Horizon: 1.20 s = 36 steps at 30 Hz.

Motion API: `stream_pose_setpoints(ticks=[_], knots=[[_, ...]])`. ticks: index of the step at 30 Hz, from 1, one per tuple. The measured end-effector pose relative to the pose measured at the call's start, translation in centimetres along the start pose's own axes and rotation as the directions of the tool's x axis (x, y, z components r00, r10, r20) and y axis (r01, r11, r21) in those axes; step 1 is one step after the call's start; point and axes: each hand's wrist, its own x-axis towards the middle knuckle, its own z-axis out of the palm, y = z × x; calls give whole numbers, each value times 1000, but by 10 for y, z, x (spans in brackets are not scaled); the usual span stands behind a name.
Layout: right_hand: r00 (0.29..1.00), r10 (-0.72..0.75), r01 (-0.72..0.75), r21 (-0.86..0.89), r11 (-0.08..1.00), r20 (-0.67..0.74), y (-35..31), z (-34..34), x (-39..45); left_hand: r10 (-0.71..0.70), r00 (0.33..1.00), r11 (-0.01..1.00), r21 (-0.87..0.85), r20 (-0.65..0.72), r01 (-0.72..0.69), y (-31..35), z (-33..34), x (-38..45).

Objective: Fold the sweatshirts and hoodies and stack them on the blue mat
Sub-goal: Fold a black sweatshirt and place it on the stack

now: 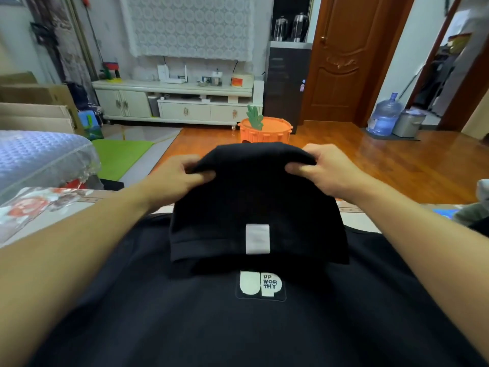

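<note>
The hoodie [238,313] below both hands is black with a white label [257,239] and a white-lettered logo [260,285]; beyond the hands stands an orange stool [266,131] with a green leaf.

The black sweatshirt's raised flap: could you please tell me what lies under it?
Under the raised flap, held by the left hand and right hand, the sweatshirt's body with its logo shows. Anything beneath is covered.

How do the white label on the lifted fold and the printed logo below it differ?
The white label is blank and plain white; the printed logo carries letters reading UP WORTHY. The label sits on the raised fold gripped by the left hand and right hand; the logo lies on the flat part. Both are on the black sweatshirt.
</note>
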Motion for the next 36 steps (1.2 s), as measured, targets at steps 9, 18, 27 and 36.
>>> stream_pose_setpoints(ticks=[9, 18, 27, 36], knots=[[973, -136, 174, -202, 964, 185, 15, 28, -166, -87, 996, 922, 380, 11, 76, 9, 22, -182], [543, 827, -705, 615, 352, 148, 12, 33, -192, -818, 524, 299, -602, 238, 740, 23, 39, -176], [402, 837, -778, 620, 99, 371, -16, 53, -153, -817, 560, 333, -680, 138, 653, 55, 75, -135], [754, 637, -173, 984, -43, 160, -30, 31, -153, -475, 878, 126, -992, -54, 7, 60, 49, -154]])
